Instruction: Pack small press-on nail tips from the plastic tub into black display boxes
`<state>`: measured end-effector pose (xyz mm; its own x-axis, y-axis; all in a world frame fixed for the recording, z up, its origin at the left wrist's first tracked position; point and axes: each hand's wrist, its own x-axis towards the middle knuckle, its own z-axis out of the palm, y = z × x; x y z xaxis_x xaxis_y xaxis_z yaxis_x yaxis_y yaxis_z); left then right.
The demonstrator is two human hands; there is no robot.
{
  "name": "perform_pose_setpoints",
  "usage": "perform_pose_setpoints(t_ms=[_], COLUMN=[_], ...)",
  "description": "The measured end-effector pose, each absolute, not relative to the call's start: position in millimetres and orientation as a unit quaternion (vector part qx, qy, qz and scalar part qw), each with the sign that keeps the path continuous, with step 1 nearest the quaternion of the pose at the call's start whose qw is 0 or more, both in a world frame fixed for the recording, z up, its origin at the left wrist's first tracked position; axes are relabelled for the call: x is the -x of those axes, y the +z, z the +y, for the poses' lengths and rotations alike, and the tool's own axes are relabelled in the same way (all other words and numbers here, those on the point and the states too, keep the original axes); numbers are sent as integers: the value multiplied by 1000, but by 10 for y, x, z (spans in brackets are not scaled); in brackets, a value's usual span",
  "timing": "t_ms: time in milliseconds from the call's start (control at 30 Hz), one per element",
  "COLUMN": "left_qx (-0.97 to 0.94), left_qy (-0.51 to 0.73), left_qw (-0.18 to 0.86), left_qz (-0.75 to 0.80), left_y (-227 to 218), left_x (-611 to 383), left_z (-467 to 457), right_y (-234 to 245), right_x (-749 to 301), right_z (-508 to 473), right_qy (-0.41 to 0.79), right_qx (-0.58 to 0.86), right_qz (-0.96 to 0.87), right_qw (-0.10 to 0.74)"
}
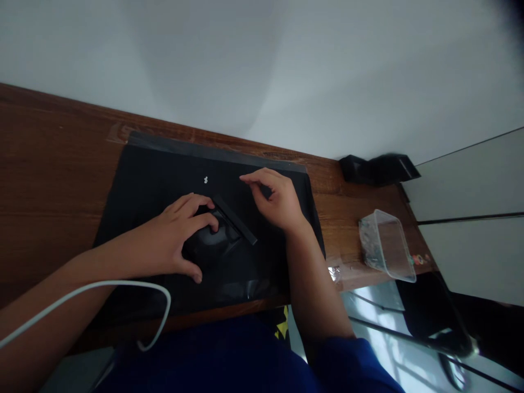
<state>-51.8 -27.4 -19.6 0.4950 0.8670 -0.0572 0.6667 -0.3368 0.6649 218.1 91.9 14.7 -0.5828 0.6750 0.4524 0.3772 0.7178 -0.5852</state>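
Observation:
My left hand (184,229) rests low over the black mat, thumb and fingers spread apart. Its fingertips are at the near side of a slim black bar (236,221), which lies slanted; I cannot tell whether they touch it. Beneath that hand the dark surface (210,240) is glossy and bulges or creases. My right hand (276,199) is held to the right of the bar, thumb and forefinger brought together in a pinch pointing left. What sits between those tips, if anything, does not show. A tiny white piece (206,179) lies on the mat beyond my left hand.
The black mat (159,169) is taped onto a brown wooden table (53,164) against a pale wall. To the right stand a clear plastic tub (385,245) and a black object (379,169). A white cable (123,283) loops across my left forearm.

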Motion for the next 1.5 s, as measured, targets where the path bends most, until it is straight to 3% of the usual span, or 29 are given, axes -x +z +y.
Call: perform_pose_setpoints(t_ms=[433,1167,1500], left_qx=[-796,-782,-799], left_qy=[152,213,239], left_qw=[330,257,211], left_qz=[485,526,511], left_y=[-243,-268,-275], left_x=[525,454,420], left_z=[-282,-299,-288], right_y=[144,163,175], right_x=[-2189,-2184,-2193], right_z=[919,914,921], right_qy=[226,224,183], right_qx=[314,311,344], right_qz=[-864,-862,-872], right_qw=[323,331,296])
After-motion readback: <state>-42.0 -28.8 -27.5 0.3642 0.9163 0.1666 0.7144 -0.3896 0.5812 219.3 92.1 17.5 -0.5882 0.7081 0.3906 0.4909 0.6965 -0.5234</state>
